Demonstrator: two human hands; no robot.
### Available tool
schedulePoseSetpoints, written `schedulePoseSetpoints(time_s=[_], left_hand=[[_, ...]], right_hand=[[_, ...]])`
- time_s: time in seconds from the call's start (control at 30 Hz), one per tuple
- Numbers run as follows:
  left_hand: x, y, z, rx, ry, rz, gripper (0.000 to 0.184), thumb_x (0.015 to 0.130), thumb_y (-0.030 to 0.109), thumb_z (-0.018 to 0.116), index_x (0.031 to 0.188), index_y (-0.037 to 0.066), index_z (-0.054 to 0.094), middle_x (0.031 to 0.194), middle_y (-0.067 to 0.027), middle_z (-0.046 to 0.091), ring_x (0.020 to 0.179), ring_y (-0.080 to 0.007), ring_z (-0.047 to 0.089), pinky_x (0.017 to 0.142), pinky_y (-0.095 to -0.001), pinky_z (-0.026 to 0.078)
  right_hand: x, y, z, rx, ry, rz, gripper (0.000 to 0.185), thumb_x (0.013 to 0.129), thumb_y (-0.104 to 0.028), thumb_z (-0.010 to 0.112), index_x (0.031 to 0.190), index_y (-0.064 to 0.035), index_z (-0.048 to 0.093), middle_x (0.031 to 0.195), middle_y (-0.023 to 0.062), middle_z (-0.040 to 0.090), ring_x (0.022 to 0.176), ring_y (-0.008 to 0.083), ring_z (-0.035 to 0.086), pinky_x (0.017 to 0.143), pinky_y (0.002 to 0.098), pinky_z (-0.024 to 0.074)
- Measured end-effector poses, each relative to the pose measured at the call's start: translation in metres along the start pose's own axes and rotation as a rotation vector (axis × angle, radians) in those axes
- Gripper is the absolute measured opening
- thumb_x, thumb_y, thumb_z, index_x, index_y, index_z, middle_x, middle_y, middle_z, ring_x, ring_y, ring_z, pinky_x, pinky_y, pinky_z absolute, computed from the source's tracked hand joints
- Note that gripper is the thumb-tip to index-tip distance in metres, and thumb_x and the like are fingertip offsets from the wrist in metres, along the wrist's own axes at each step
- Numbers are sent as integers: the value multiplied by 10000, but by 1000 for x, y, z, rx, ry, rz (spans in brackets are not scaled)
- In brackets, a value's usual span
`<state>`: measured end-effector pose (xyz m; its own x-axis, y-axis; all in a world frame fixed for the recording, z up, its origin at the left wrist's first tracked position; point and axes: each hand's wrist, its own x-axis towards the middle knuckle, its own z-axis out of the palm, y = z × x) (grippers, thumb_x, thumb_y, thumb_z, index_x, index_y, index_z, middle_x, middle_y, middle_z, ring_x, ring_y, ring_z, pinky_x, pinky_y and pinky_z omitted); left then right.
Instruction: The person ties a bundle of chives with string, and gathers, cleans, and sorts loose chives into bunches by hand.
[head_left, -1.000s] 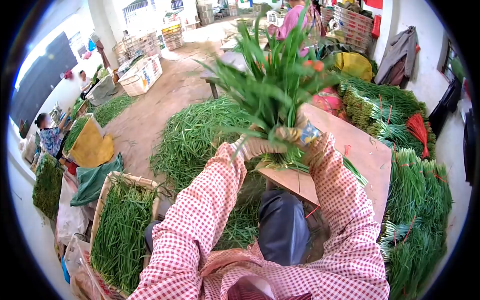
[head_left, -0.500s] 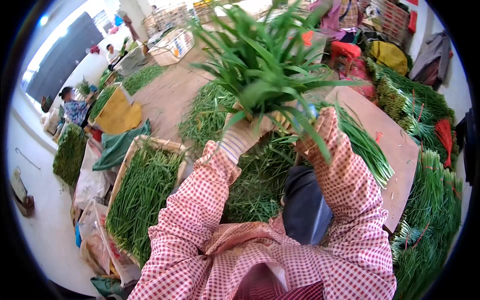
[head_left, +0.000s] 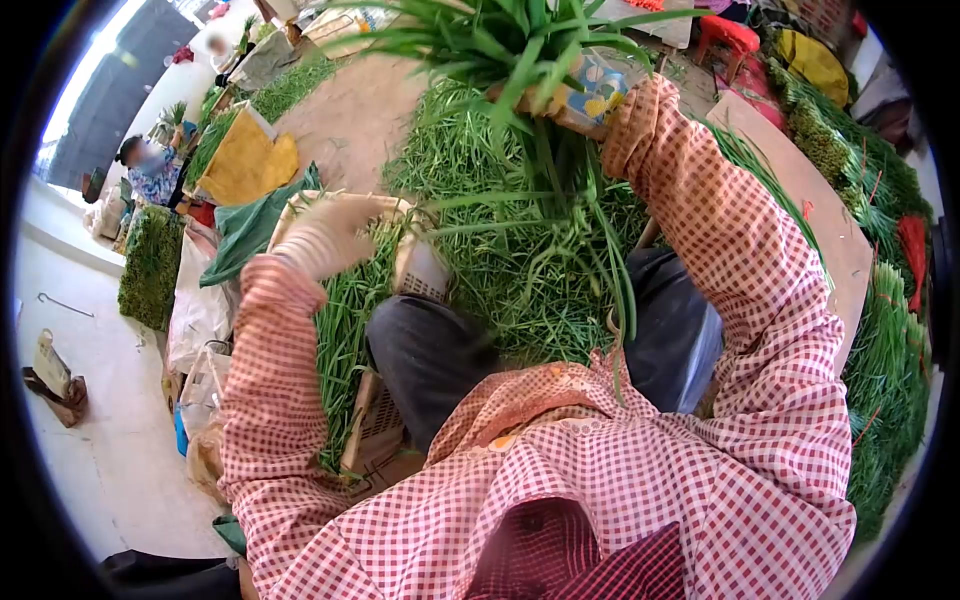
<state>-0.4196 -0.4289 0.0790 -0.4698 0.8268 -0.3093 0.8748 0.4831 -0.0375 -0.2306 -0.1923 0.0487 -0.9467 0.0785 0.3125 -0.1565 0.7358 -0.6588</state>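
Note:
My right hand, in a glove with a patterned blue-and-yellow cuff, grips a bunch of garlic chives at the top middle. Loose leaves trail below that hand. My left hand, in a pale striped glove, is over the crate at the left. Motion blurs its fingers, so I cannot tell whether they hold anything. Cut chives fill the crate. A wide pile of loose green leaves covers the floor between and beyond my knees.
On the right is a brown board with some chives on it. Tied chive bundles and red ties are beyond it. A red stool stands at the back. Two people sit at far left by a yellow cloth.
My left hand has left the bunch and swung down-left over the crate. My right hand still holds the bunch. The view has tilted downward.

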Motion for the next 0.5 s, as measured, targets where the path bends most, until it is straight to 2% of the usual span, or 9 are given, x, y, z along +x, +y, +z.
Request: schedulePoseSetpoints(time_s=[0.03, 0.07, 0.13, 0.3, 0.4, 0.5], left_hand=[[8, -23, 12, -243, 238, 28, 280, 808, 166, 637, 1055, 35, 613, 927, -131, 647, 812, -207, 648, 748, -363, 527], [-9, 1, -11, -1036, 83, -155, 421, 872, 344, 593, 1152, 29, 589, 836, -99, 657, 857, -215, 628, 819, -325, 508], [-9, 24, 17, -1096, 14, -110, 428, 876, 338, 591, 1171, 29, 568, 865, -100, 648, 854, -209, 627, 822, -326, 508], [10, 83, 86, -2020, -488, 152, 480, 894, 304, 577, 1267, 25, 461, 1011, -107, 603, 839, -177, 620, 835, -331, 510], [14, 99, 106, -2409, -720, 252, 523, 905, 284, 569, 1325, 23, 397, 1099, -111, 576, 830, -158, 616, 843, -334, 511], [13, 99, 122, -2597, -797, 277, 573, 916, 264, 561, 1382, 21, 333, 1186, -115, 549, 820, -139, 612, 850, -337, 512]], right_hand=[[-1, -1, 4, -9, -12, -8, 490, 785, -406, 618, 1118, -54, 544, 1015, 115, 571, 825, 198, 526, 701, 339, 425], [-2, -3, 9, -29, -27, -14, 480, 785, -395, 622, 1116, -57, 546, 1018, 113, 572, 834, 200, 528, 711, 342, 426], [-4, -4, 22, -54, -49, -40, 460, 785, -374, 631, 1114, -63, 549, 1025, 110, 573, 850, 202, 530, 731, 349, 427], [-24, -8, 88, -100, -72, -186, 415, 785, -320, 651, 1109, -78, 558, 1042, 103, 576, 891, 209, 538, 781, 365, 430], [-42, -16, 140, -116, -49, -284, 392, 785, -288, 664, 1106, -87, 564, 1051, 99, 578, 916, 214, 542, 811, 375, 431], [-57, -26, 184, -118, -4, -379, 371, 785, -256, 676, 1103, -96, 569, 1061, 95, 580, 941, 218, 546, 842, 384, 433]])
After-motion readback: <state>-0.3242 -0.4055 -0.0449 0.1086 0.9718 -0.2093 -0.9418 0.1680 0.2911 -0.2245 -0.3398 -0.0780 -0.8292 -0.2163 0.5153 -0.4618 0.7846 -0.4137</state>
